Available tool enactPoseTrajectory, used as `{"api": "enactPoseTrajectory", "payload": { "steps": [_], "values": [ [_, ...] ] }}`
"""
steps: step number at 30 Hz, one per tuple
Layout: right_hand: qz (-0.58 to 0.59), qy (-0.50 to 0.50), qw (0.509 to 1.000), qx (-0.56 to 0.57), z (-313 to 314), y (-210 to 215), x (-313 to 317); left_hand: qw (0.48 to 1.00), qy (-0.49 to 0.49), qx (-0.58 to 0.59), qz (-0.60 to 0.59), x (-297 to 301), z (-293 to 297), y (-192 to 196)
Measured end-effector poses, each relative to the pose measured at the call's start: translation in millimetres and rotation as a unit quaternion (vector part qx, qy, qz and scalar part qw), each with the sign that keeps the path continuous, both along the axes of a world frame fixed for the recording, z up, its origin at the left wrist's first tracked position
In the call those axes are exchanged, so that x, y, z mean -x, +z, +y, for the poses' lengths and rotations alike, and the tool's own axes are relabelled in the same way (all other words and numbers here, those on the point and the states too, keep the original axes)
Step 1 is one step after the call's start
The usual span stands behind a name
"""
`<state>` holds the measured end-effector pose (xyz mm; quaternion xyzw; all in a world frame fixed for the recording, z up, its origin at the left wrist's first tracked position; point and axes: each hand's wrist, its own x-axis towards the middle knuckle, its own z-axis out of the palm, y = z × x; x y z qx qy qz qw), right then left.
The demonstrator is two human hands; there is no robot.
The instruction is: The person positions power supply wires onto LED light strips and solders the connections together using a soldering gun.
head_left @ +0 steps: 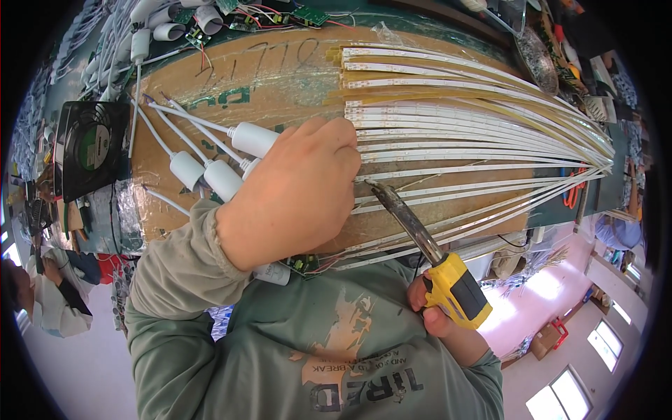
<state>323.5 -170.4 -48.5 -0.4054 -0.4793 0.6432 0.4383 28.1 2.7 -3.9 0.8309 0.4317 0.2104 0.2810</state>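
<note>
My right hand grips the yellow and black handle of a soldering iron. The iron's dark metal shaft slants up to the left, its tip close to the fingers of my left hand. That hand is closed in a pinch at the left ends of the white LED strips; whatever lies between its fingertips is hidden from this view. The strips fan out to the right and gather in a bundle at the far end. Beside my left hand lie white cylindrical housings with cables. A green circuit board with wires sits below my wrist.
Brown cardboard covers the table under the strips. A black fan stands at the left. More boards and white cables lie along the far edge. Red-handled pliers or scissors rest at the right. Another person is at the left.
</note>
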Motion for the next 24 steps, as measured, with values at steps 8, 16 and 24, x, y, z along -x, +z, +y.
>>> {"api": "enactPoseTrajectory", "payload": {
  "steps": [8, 16, 24],
  "values": [
    [0.014, 0.002, 1.000, 0.002, 0.8, -1.5, -1.0, 1.000, -0.002, 0.002, 0.007, -0.4, 0.4, 1.6],
    [0.016, 0.004, 1.000, -0.002, 0.2, -3.1, 0.7, 1.000, 0.000, -0.003, 0.001, -0.5, 0.2, -0.3],
    [0.019, 0.004, 1.000, 0.003, 1.8, -0.8, 2.4, 1.000, 0.001, -0.002, 0.002, -0.3, -0.1, 0.7]
  ]
}}
